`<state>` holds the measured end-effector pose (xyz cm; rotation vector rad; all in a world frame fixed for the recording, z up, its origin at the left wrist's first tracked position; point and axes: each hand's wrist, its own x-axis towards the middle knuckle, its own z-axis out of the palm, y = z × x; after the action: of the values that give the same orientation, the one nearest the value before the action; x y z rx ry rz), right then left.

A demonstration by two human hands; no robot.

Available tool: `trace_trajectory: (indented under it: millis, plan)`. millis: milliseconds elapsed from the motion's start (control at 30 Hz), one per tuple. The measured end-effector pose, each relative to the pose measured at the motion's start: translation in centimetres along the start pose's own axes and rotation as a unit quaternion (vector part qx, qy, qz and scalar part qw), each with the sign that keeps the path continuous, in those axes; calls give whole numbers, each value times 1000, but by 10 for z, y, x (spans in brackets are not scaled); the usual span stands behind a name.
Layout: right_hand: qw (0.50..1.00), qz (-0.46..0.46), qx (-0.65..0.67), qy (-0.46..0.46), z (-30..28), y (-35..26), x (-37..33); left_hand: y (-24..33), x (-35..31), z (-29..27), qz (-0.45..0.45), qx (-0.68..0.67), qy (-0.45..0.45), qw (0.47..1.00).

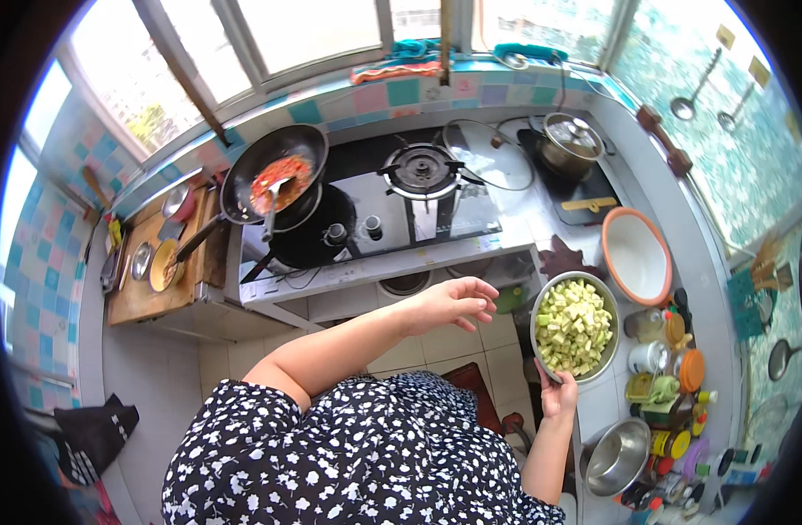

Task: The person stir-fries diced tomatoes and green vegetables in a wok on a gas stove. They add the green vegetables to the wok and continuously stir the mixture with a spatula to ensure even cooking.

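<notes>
Mostly pale-green vegetable cubes

The one fisheye view looks down and forward from the wearer's head: shirt close at lower centre, left hand mid-frame, stove farther off in the upper middle, windows along the top.

Rel. to hob: wok on its L side w/ spatula in; chopping board further L; lidded pot to R; veg bowl R & nearer me, in my R hand; windows behind.
</notes>
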<state>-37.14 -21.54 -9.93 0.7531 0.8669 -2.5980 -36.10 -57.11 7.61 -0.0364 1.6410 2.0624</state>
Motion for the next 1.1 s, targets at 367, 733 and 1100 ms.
trace_trajectory:
  millis: [367,733,1100]
  plan:
    - [970,76,-182,-143,279,98,-22,-4,-173,-195,63,767,442,462]
    - [908,68,-337,-240,515,262,10,13,-308,-325,90,641,512,565]
    - [772,-154,-545,-289,597,376,51,48,-400,-330,156,551,497,651]
